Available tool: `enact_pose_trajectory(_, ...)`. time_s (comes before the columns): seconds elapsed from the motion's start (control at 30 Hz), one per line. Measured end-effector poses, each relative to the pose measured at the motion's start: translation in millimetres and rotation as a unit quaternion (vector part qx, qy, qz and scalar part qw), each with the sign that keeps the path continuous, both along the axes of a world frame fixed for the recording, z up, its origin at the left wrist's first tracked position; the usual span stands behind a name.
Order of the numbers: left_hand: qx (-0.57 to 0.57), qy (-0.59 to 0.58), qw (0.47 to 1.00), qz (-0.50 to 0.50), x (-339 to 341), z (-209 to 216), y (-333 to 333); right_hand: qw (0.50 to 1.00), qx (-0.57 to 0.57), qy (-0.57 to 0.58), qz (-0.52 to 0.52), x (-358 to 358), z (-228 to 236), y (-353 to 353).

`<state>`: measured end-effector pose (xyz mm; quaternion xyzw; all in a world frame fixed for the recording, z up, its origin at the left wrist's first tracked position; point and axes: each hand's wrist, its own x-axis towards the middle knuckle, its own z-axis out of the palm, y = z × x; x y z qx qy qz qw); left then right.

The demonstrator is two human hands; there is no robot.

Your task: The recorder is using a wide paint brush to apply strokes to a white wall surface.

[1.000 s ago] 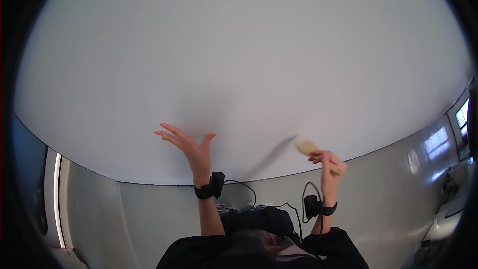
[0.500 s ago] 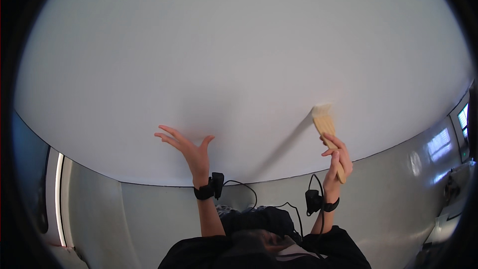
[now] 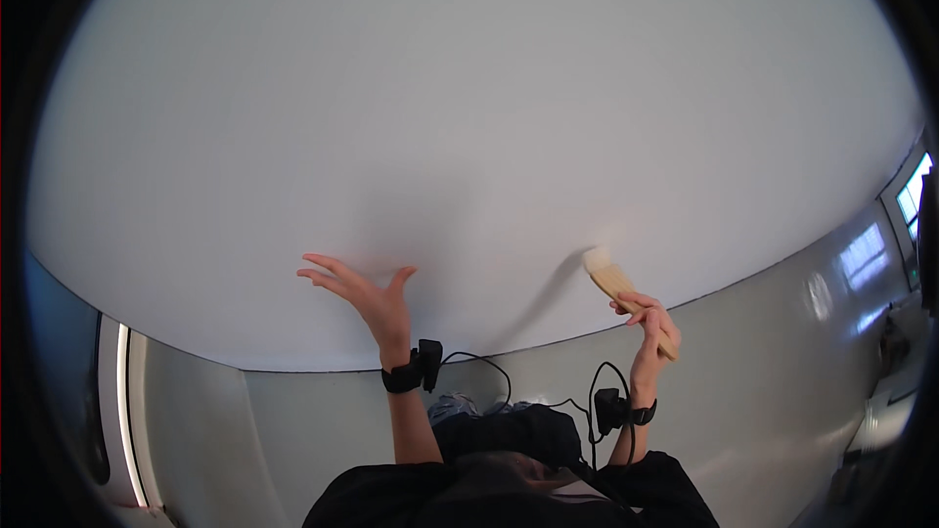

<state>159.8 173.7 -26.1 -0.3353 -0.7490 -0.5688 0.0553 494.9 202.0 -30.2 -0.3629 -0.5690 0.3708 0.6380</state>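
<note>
A flat, wide brush [image 3: 614,281] with a pale wooden handle and light bristles is gripped in my right hand [image 3: 649,319]. Its bristles meet or come very close to the broad white surface [image 3: 509,117] in front of me, and a long shadow falls from it to the lower left. My left hand [image 3: 369,295] holds nothing; its fingers are spread, with the thumb held apart. It is at or just off the same white surface, and I cannot tell whether it touches.
Black devices on straps [image 3: 415,368] sit at both wrists, with a loose black cable [image 3: 486,360] between them. Grey floor [image 3: 333,420] lies below the white surface's lower edge. A bright vertical strip [image 3: 125,401] stands at left, and cluttered items [image 3: 885,401] at far right.
My right hand has lowered the brush and brought it leftward along the white surface, with the handle now tilted more sideways. My left hand stays nearly in place.
</note>
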Motion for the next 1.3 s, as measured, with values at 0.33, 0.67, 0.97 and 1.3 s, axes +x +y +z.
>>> enact_pose_trajectory(0.33,-0.007,0.002,1.0,-0.024,28,8,18,0.999,-0.01,-0.027,-0.016,-14,22,-13)
enact_pose_trajectory(0.67,-0.097,0.09,0.989,-0.071,113,0,29,0.998,-0.045,-0.047,-0.011,-4,24,-11)
enact_pose_trajectory(0.97,-0.067,0.082,0.992,-0.076,166,-96,6,0.988,-0.069,-0.102,0.093,12,-51,-16)
enact_pose_trajectory(1.3,0.027,0.127,0.991,-0.019,232,-267,39,0.961,0.182,-0.176,0.108,76,-258,14)
